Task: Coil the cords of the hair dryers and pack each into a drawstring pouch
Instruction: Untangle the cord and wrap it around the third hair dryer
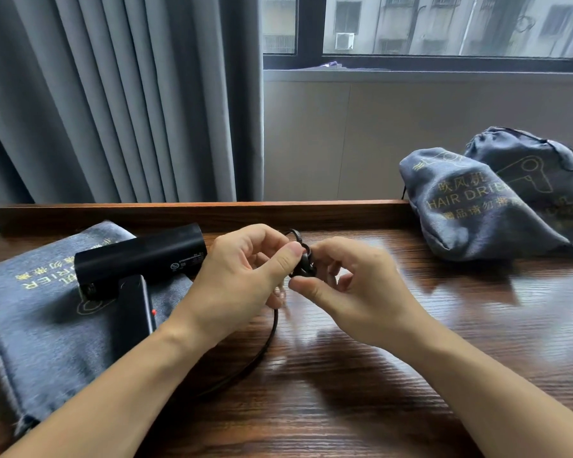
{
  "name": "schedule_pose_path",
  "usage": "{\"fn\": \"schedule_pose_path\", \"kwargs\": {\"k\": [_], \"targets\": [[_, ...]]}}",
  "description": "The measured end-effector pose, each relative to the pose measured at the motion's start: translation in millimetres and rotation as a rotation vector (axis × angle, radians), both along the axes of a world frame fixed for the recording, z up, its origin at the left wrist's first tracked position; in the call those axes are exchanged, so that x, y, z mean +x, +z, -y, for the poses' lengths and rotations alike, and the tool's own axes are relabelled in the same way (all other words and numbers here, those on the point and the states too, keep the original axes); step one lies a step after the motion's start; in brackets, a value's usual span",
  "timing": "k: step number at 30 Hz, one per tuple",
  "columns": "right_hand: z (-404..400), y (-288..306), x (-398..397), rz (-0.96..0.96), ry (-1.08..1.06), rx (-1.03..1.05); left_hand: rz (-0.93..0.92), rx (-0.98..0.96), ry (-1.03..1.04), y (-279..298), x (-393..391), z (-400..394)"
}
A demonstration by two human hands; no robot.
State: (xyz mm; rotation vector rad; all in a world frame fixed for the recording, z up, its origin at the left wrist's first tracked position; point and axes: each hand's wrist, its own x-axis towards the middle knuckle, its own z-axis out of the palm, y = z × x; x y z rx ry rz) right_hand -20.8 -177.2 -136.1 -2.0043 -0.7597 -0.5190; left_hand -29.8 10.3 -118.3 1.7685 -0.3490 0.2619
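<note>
Nearest the front edge of the desk (394, 375), a loose run of black cord (262, 352) curves up from under the left forearm to the hands. The left hand (242, 276) and right hand (348, 285) meet near the desk's middle, each pinching the small bundle of coiled cord (301, 259) between thumb and fingers. Toward the left edge, one black hair dryer (136, 269) lies on one flat grey pouch (40, 312), its cord the one being wound. At the far right corner, two filled pouches (477, 200) lean together against the wall, seemingly already packed. In all: one dryer visible and three pouches.

The likely slip is that the tight loops spring open if either pinch eases, since the stiff cord resists bending; the trailing slack could also tug the dryer off the pouch.
</note>
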Motion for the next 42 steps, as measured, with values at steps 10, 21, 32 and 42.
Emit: {"fn": "schedule_pose_path", "kwargs": {"k": [10,21,32,42], "targets": [[-6,1,-4,0.049,0.008,-0.029,-0.036,-0.019,-0.022,3,1,-4],[1,6,-1,-0.245,0.145,0.255,0.41,0.491,0.229,0,11,-23],[8,15,6,-0.377,0.139,0.403,0.389,0.358,0.128,14,4,-20],[7,19,-1,-0.404,0.248,0.391,0.735,0.721,0.247,22,-2,-37]]}}
